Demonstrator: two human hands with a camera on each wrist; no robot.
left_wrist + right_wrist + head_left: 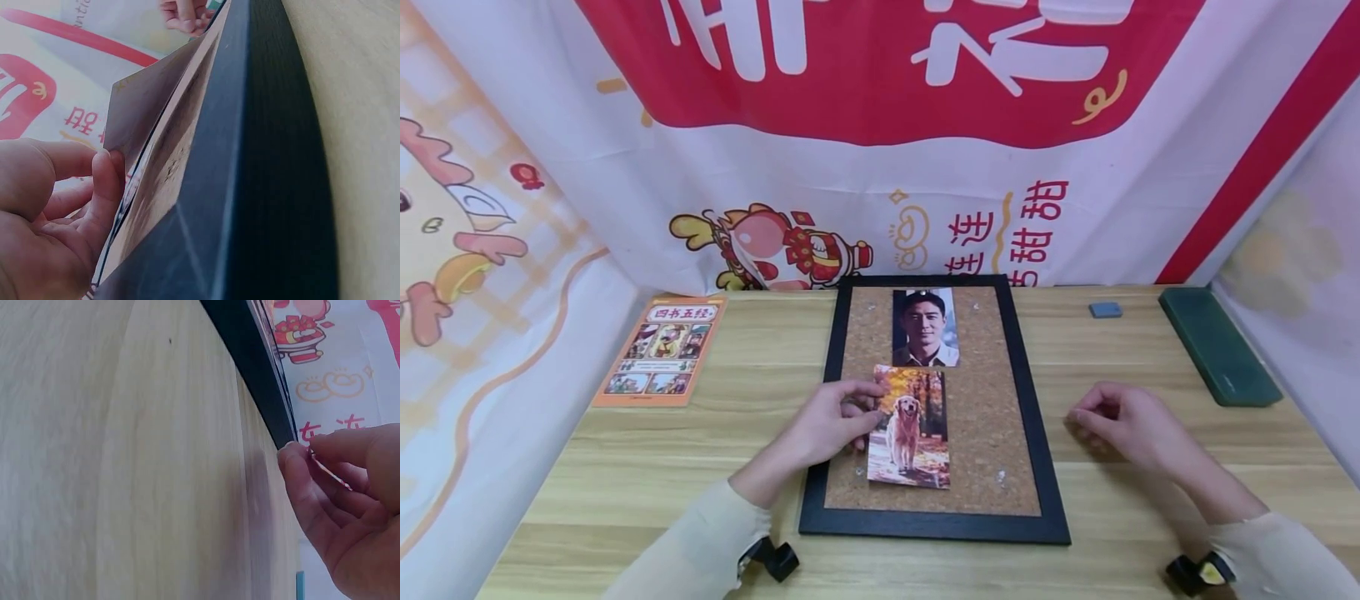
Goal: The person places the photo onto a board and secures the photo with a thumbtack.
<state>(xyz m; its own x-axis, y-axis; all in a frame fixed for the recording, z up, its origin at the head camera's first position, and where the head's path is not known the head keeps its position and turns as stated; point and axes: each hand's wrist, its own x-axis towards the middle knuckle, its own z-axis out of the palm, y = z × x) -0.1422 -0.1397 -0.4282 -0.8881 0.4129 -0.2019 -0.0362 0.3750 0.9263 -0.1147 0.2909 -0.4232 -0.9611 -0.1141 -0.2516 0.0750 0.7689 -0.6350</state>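
Note:
Over the lower part of a black-framed cork board [985, 433], my left hand [831, 421] pinches the left edge of a photo of a golden retriever [925, 450]. In the left wrist view the photo [140, 109] tilts up off the cork. My right hand [1131, 425] hovers right of the frame, thumb and index fingertips together on a small pushpin [310, 452], mostly hidden by the fingers. Above the dog photo, a portrait photo [925, 329] hangs on the board with a pin at its top. Clear pushpins [1000, 477] are stuck near the board's corners.
An orange booklet [662, 354] lies on the wooden table [700, 475] at the left. Toward the back right are a small blue block [1105, 310] and a green case [1221, 346]. A printed cloth [820, 175] hangs behind the table, right at the board's far edge.

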